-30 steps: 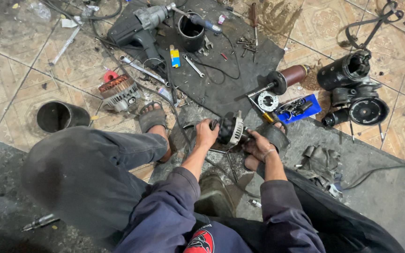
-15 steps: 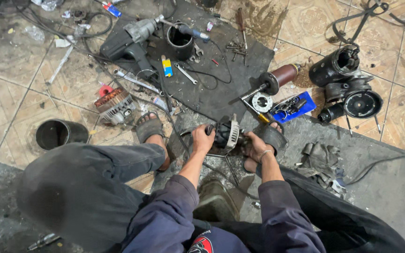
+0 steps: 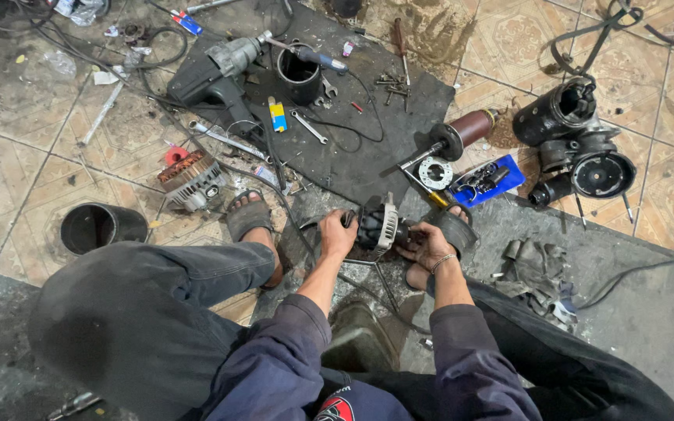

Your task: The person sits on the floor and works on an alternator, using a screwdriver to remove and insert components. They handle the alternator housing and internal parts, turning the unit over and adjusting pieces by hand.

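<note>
at far left a black cylindrical housing [image 3: 97, 227] lies open-mouthed on worn patterned floor tile [image 3: 17, 179], with bare tile around it. just right, a copper-wound stator [image 3: 190, 179] with a ribbed metal rim sits near the edge of a dark rubber mat [image 3: 368, 156]. the mat carries a grey power drill [image 3: 216, 70], a black cup [image 3: 299, 74], a small spanner [image 3: 308, 127] and loose screws; free room on it lies mostly at its lower middle.

left hand [image 3: 337, 232]: fingers curled closed around the left end of the alternator [image 3: 377, 226], a black body with a ribbed silver casing, held low between the person's sandalled feet at the mat's lower edge. right hand [image 3: 427, 245]: fingers partly bent, pressed against the alternator's right end; how firmly it grips cannot be told.

further right, a rotor with brown windings [image 3: 462, 131] lies beside a blue tray [image 3: 487, 181] of small parts. at far right two black starter housings [image 3: 583, 144] lie together on tile, with grey rags [image 3: 540, 269] below them on bare concrete.

compared with half a second ago, both hands remain on the alternator in the same place; only the camera view has shifted slightly.
</note>
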Available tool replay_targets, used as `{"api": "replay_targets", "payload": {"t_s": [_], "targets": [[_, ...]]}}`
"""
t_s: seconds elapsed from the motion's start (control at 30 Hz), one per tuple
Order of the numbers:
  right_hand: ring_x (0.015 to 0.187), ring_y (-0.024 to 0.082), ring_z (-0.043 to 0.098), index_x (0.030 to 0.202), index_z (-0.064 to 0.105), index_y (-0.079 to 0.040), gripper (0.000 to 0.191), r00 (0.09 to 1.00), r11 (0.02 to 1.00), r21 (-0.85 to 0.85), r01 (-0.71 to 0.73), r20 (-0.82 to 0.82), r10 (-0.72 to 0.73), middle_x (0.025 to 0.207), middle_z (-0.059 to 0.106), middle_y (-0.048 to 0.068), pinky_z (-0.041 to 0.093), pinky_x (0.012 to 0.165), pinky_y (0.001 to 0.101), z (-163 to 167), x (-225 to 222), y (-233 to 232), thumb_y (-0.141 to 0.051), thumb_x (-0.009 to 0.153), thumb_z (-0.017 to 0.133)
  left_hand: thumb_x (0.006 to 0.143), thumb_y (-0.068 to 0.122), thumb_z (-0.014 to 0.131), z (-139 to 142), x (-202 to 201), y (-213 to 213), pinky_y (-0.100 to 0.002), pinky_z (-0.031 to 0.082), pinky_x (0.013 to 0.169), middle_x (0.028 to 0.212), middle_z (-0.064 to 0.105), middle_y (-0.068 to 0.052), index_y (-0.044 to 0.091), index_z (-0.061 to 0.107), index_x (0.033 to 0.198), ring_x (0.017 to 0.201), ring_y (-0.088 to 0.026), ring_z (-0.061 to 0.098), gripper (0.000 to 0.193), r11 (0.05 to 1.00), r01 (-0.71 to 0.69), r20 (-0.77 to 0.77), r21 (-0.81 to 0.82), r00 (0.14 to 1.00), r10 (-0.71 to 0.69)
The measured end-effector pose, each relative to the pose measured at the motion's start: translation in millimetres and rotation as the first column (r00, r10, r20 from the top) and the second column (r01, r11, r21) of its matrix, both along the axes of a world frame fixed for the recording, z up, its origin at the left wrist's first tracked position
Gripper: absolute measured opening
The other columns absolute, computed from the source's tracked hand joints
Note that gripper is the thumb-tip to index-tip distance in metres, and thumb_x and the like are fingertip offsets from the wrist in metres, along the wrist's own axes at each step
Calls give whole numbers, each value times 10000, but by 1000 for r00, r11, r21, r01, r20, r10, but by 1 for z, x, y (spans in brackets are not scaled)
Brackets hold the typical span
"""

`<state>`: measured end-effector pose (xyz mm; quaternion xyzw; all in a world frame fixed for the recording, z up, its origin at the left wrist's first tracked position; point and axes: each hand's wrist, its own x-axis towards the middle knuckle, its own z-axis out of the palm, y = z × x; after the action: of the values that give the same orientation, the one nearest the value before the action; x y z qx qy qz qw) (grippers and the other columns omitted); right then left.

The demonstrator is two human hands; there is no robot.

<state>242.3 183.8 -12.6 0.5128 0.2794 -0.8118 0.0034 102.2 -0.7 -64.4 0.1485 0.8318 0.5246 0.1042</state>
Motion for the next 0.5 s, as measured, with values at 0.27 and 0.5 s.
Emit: {"api": "replay_targets", "payload": {"t_s": [0.27,0.5], "targets": [[621,267,550,1054,622,-49,694,815,890,114,-442,466,345,800,596,147,431,517,381,-25,-14,-3,-716,974,448,779,153,789,-3,0,2,-456,557,791,897,723,-225,-22,742,906,850,-405,714,221,1000,-2,-29,23,1000,3],[981,328,685,1142,658,-72,718,939,971,-43,-235,250,238,1078,730,142,557,828,463,-16,-7,-5,-722,968,409,769,144,802,-6,0,5,-478,541,786,896,711,-231,-28,732,880,847,-428,693,216,1000,-1,-105,-21,994,-1]]}}
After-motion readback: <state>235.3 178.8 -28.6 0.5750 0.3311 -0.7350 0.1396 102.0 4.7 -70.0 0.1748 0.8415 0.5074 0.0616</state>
